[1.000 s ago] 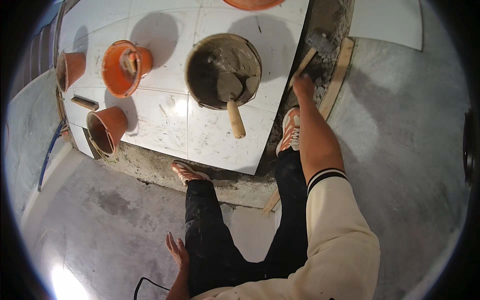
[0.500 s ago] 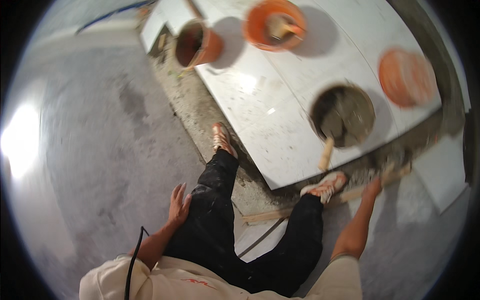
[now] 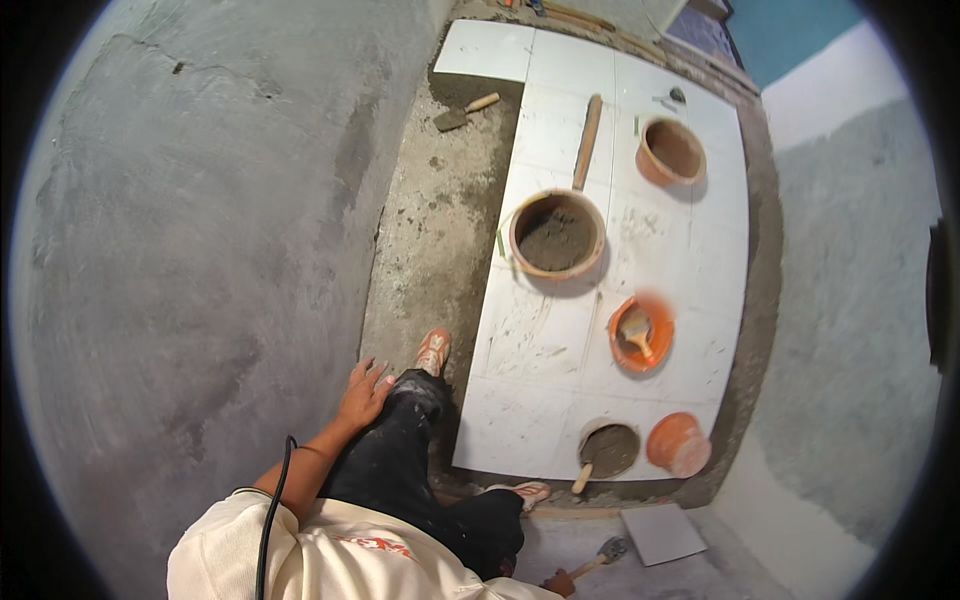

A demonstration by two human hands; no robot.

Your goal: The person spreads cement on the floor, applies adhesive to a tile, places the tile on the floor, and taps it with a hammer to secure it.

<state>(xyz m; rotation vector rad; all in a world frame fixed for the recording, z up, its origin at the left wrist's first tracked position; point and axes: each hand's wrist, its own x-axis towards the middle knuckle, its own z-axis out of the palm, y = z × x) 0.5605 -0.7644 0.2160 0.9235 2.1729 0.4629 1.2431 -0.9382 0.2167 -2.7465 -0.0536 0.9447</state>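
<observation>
My left hand [image 3: 364,397] rests beside my left knee with its fingers apart, holding nothing. Low in the picture, my right hand [image 3: 559,583] is closed around the handle of a wooden-handled tool [image 3: 608,551] with a rounded grey head; its exact kind is unclear. Past that head lies a loose white tile [image 3: 664,533]. Ahead of my feet, on the white tiled floor [image 3: 510,430], stands a bucket of grey mortar [image 3: 612,449] with a wooden-handled tool [image 3: 582,479] leaning in it. Beside that is an orange bucket [image 3: 676,443], seemingly upside down.
Another orange bucket [image 3: 615,357] holds a wooden-handled tool. Farther off stand a larger mortar bucket [image 3: 558,272] with a long wooden handle [image 3: 588,140] and an orange bucket [image 3: 662,172]. A trowel [image 3: 452,120] lies on the bare concrete strip [image 3: 420,220] along the left wall [image 3: 200,300].
The view has swung, bringing more of the tiled floor and the far buckets into sight. My right hand now appears lower, near the bottom edge. My left hand stays at my left knee.
</observation>
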